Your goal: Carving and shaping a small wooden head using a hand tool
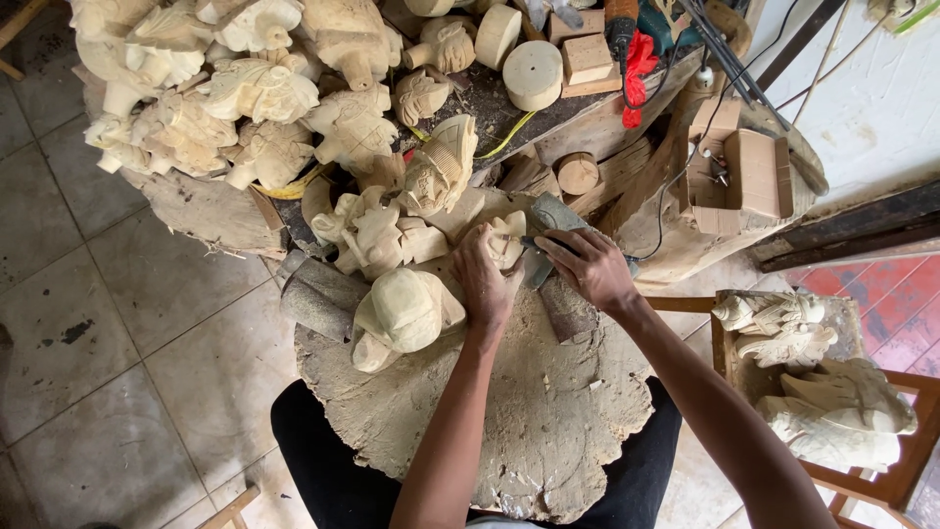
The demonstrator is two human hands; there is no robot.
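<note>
carving (pixel 506 238), small, pale, stiff and light-looking wood, sat on the stump table (pixel 548 411), left hand (pixel 487 284) wrapped closed around its base, right hand (pixel 592 266) closed on a chisel (pixel 539 245); thin details seemed fragile.

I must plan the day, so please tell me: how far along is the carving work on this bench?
Done: a pile of carved figures fills the bench top. In hand: the left hand holds a small pale carving on the round wooden block, and the right hand works a tool against it. Left: plain round wood blanks behind look uncut.
</note>
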